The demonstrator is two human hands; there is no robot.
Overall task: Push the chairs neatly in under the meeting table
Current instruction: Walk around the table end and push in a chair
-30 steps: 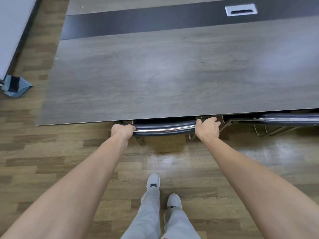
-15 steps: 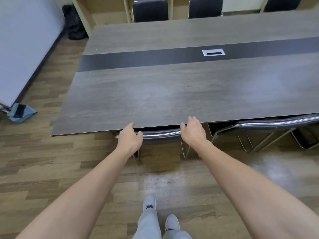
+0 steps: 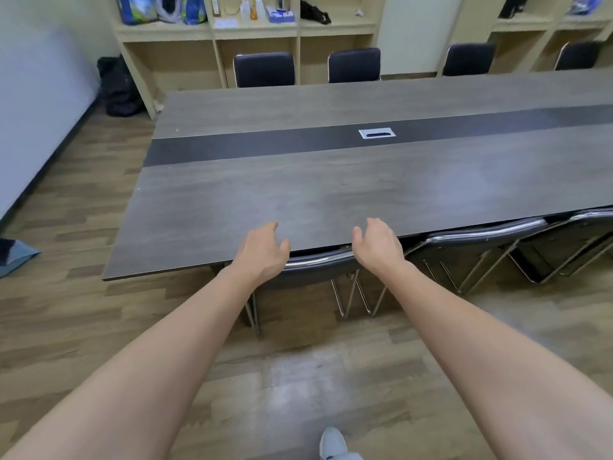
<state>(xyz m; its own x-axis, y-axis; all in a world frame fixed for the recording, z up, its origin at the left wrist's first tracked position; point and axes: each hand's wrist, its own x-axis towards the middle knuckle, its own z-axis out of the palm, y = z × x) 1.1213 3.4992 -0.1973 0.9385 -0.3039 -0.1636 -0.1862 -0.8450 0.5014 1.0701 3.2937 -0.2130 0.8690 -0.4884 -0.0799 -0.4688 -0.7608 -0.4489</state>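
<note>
A long grey wood meeting table [image 3: 331, 194] with a dark centre strip fills the view. A black chair with a chrome frame [image 3: 318, 262] is tucked under its near edge, only the top of its back showing. My left hand [image 3: 262, 250] and my right hand [image 3: 378, 247] hover just above that chair back, fingers relaxed, holding nothing. Two more chairs [image 3: 481, 237] [image 3: 590, 220] stand under the near edge to the right. Several black chairs [image 3: 264, 69] [image 3: 354, 64] line the far side.
Beige shelving [image 3: 212, 38] with bags and bottles runs along the far wall. A black bag [image 3: 116, 88] sits on the floor at the far left. A blue-grey cloth item [image 3: 13, 257] lies on the wood floor at left. My shoe [image 3: 333, 443] shows below.
Both hands have let go of the chair back and lifted off it with relaxed fingers. The view has tilted up, revealing the far chairs and the shelves.
</note>
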